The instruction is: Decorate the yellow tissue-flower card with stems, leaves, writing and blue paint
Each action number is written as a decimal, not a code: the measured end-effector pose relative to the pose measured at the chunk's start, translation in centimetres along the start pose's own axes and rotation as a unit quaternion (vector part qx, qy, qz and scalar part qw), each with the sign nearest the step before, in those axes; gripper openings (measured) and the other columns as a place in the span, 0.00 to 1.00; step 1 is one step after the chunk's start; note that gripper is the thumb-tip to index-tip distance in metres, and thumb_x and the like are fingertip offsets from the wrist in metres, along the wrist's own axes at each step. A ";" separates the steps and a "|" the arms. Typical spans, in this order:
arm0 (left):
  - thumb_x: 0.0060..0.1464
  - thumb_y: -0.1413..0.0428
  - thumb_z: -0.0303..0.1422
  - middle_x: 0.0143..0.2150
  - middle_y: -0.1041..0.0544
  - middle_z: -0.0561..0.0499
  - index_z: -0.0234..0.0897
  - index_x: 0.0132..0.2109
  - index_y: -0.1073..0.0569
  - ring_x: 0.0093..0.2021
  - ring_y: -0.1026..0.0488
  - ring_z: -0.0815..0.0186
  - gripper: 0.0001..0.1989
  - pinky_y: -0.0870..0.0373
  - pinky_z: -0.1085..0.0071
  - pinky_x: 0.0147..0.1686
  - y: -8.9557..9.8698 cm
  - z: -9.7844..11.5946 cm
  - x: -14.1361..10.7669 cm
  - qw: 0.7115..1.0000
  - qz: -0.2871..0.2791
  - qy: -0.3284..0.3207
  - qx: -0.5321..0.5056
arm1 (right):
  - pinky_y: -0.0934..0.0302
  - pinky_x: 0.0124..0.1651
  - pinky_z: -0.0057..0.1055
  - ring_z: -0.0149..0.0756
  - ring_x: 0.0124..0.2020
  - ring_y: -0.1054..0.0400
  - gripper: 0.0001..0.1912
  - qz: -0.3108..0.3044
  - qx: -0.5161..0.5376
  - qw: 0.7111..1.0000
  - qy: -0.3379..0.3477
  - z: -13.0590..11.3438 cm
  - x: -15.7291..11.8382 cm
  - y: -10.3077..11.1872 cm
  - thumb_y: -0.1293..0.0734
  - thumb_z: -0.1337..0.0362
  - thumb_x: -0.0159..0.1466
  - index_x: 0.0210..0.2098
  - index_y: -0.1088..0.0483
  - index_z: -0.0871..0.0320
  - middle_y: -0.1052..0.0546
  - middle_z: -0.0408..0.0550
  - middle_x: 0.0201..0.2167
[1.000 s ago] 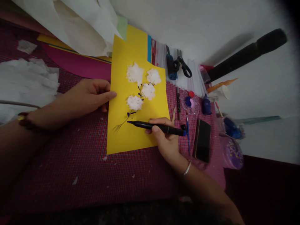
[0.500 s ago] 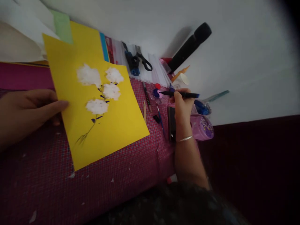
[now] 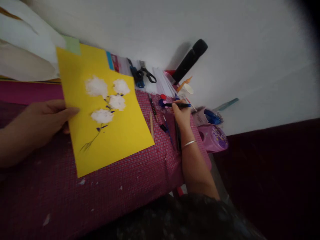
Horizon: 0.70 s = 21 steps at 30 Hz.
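My left hand (image 3: pixel 53 115) pinches the left edge of a yellow sheet of paper (image 3: pixel 125 133), thumb on top, and holds it tilted above the table. White fluffy flowers (image 3: pixel 102 116) with a dark stem and small dark blue leaves decorate the sheet. In my right hand (image 3: pixel 182 113) is a black marker pen (image 3: pixel 181 105), gripped between thumb and fingers and pointing left. Its tip is at a dark blue blob (image 3: pixel 161 102) beside red and pink blobs on a clear plastic piece; whether they touch, I cannot tell. A black cap (image 3: pixel 163 128) lies nearby.
Scissors (image 3: pixel 147 71) lie at the back by the wall. A black cylinder (image 3: pixel 191 60) leans there. Pencils and a thin blue brush (image 3: pixel 169 131) rest on the checked tablecloth (image 3: pixel 110 193). A pink container (image 3: pixel 213 138) stands beyond my right wrist.
My right hand and the marker have moved left, bringing the tip onto or close to the dark blue blob. The camera view has shifted slightly; my left hand still holds the paper.
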<state>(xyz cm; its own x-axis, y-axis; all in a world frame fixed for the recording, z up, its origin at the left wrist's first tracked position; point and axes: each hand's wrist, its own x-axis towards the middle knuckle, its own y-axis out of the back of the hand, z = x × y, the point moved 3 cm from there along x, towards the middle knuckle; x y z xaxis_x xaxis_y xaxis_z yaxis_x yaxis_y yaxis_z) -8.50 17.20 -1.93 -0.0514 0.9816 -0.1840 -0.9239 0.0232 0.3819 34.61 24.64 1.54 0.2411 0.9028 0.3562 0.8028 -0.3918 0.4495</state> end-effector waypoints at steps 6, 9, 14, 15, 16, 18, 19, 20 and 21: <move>0.58 0.44 0.33 0.24 0.29 0.56 0.36 0.36 0.25 0.20 0.38 0.72 0.06 0.41 0.75 0.20 -0.9 2.8 -2.1 0.986 0.116 0.009 -0.116 | 0.34 0.35 0.32 0.31 0.27 0.29 0.05 -0.016 0.205 0.979 0.003 -4.3 -3.4 -1.1 0.33 0.60 0.63 0.38 0.29 0.53 0.26 0.42 0.27; 0.57 0.44 0.32 0.28 0.24 0.53 0.34 0.40 0.23 0.21 0.34 0.71 0.07 0.38 0.74 0.21 -0.8 2.6 -2.1 0.984 0.128 0.014 -0.125 | 0.31 0.35 0.34 0.34 0.29 0.26 0.09 -0.154 0.263 0.952 -0.040 -6.9 -7.6 -4.6 0.34 0.58 0.64 0.43 0.29 0.52 0.24 0.43 0.29; 0.56 0.44 0.32 0.29 0.22 0.52 0.33 0.41 0.22 0.21 0.35 0.72 0.09 0.39 0.75 0.21 -0.8 2.9 -2.4 0.992 0.113 -0.004 -0.061 | 0.31 0.35 0.33 0.31 0.27 0.28 0.09 -0.261 0.238 0.935 -0.028 -9.3 -12.9 -9.4 0.31 0.56 0.63 0.40 0.29 0.52 0.25 0.40 0.27; 0.56 0.44 0.32 0.29 0.22 0.52 0.33 0.41 0.22 0.21 0.35 0.72 0.09 0.40 0.76 0.20 -0.8 3.0 -2.4 0.993 0.107 -0.011 -0.043 | 0.32 0.35 0.33 0.31 0.28 0.29 0.09 -0.260 0.221 0.940 -0.020 -9.4 -13.2 -9.8 0.32 0.55 0.63 0.40 0.29 0.52 0.25 0.40 0.27; 0.55 0.43 0.32 0.29 0.22 0.52 0.33 0.41 0.22 0.20 0.35 0.72 0.10 0.41 0.76 0.20 -0.7 3.1 -2.5 0.994 0.102 -0.016 -0.030 | 0.32 0.35 0.33 0.31 0.29 0.29 0.09 -0.256 0.205 0.945 -0.014 -9.4 -13.4 -10.0 0.32 0.55 0.63 0.40 0.29 0.52 0.26 0.41 0.28; 0.52 0.43 0.32 0.30 0.21 0.52 0.33 0.41 0.21 0.21 0.34 0.72 0.11 0.40 0.76 0.20 -0.7 3.2 -2.4 0.996 0.088 -0.018 -0.012 | 0.33 0.35 0.33 0.32 0.32 0.29 0.09 -0.243 0.180 0.953 -0.004 -9.2 -13.5 -10.0 0.33 0.55 0.64 0.39 0.29 0.52 0.26 0.42 0.30; 0.51 0.43 0.31 0.31 0.21 0.51 0.32 0.41 0.21 0.22 0.33 0.71 0.11 0.40 0.76 0.20 -0.6 3.3 -2.4 0.996 0.083 -0.014 -0.006 | 0.34 0.35 0.33 0.33 0.33 0.29 0.08 -0.238 0.173 0.956 -0.003 -9.1 -13.5 -9.9 0.33 0.55 0.64 0.39 0.29 0.52 0.26 0.43 0.31; 0.50 0.44 0.31 0.31 0.21 0.50 0.32 0.40 0.22 0.23 0.33 0.71 0.11 0.39 0.77 0.20 -0.6 3.4 -2.4 0.997 0.081 -0.006 -0.003 | 0.34 0.35 0.33 0.33 0.34 0.30 0.08 -0.234 0.169 0.957 -0.003 -9.0 -13.6 -9.8 0.33 0.56 0.64 0.39 0.29 0.52 0.26 0.43 0.31; 0.49 0.44 0.30 0.32 0.20 0.50 0.31 0.40 0.22 0.24 0.32 0.71 0.11 0.39 0.77 0.21 -0.6 3.5 -2.5 0.997 0.078 -0.001 -0.002 | 0.34 0.35 0.33 0.33 0.34 0.30 0.08 -0.232 0.169 0.958 -0.003 -9.0 -13.6 -9.6 0.34 0.56 0.64 0.38 0.29 0.52 0.27 0.43 0.31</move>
<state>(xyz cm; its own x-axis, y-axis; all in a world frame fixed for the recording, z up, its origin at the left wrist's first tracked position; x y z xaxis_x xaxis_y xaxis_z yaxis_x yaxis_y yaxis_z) -6.48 15.44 1.45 -0.1947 0.9733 -0.1213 -0.9059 -0.1310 0.4027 18.72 14.54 -0.28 -0.1815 0.9671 0.1781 0.9547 0.1298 0.2679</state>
